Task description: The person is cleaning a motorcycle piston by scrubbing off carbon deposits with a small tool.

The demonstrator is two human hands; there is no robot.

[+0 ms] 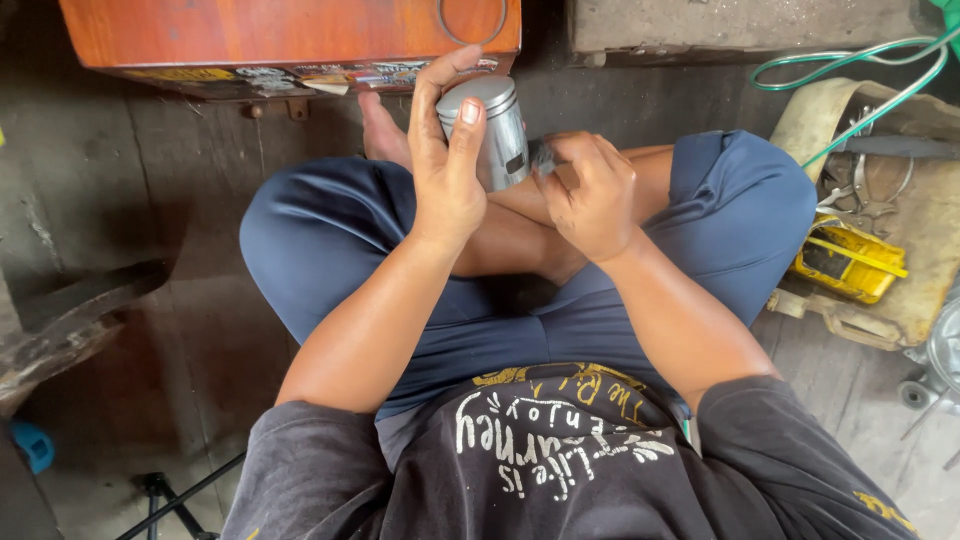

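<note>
Item one: the floor (200,330), dark worn boards, on which we sit cross-legged in blue shorts (330,230).

Item two: an orange wooden box (260,30) ahead of our knees, its lower edge covered in stickers.

Item three: a flat tan board (930,230) to our right, carrying a yellow tool (848,262) and metal pliers-like pieces (860,185); a green hose (850,60) loops above it.

Item four: our left hand (445,160), fingers wrapped round a silver metal cylinder (497,135), thumb laid up its side. The cylinder is held upright above our crossed shins, closed top away from us.

Item five: our right hand (590,195), curled closed against the cylinder's lower right side, pinching a small dark piece (541,157) there; what that piece is we cannot tell.
</note>
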